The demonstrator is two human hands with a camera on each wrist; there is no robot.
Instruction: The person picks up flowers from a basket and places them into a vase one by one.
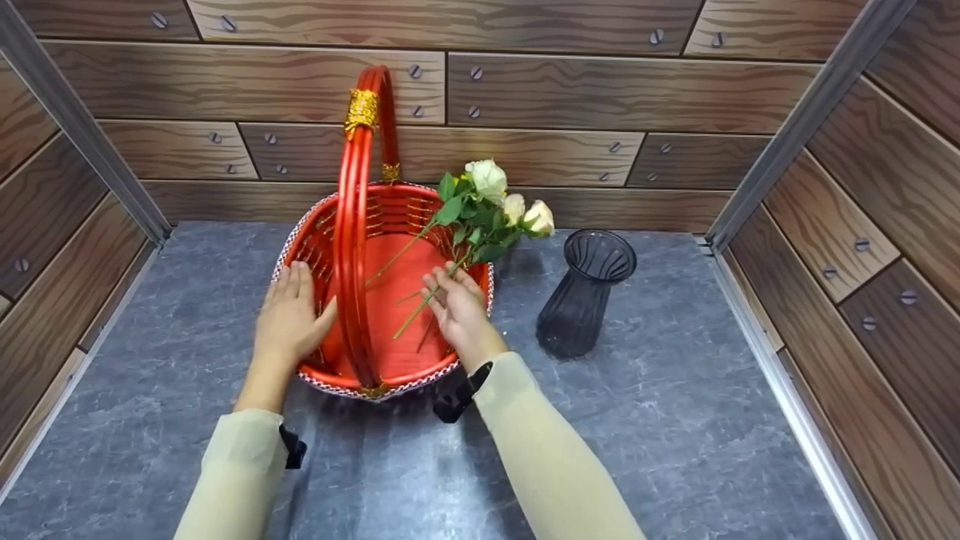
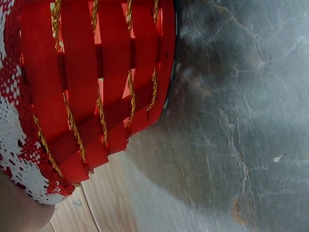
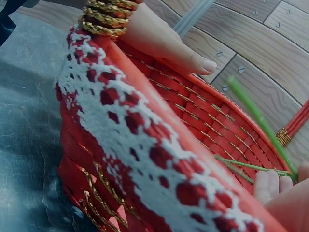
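A red woven basket (image 1: 405, 360) with a tall arched handle (image 1: 352, 225) stands on the grey surface. My left hand (image 1: 289, 319) rests on its left rim, fingers straight and thumb toward the handle; that thumb (image 3: 193, 60) also shows in the right wrist view. Over the basket's right side, my right hand (image 1: 461, 307) holds green stems (image 1: 420, 306) of pale roses (image 1: 487, 180). The blooms lean outward past the back right rim, stem ends pointing down into the basket. In the right wrist view, curled fingertips (image 3: 273, 186) meet the stems (image 3: 258, 116).
A dark ribbed glass vase (image 1: 574, 300) stands upright right of the basket. Wood-patterned panels (image 1: 547, 90) close off the back and both sides, with metal rails (image 1: 795, 397) along the edges. White and red lace trim (image 3: 140, 140) runs round the basket's rim.
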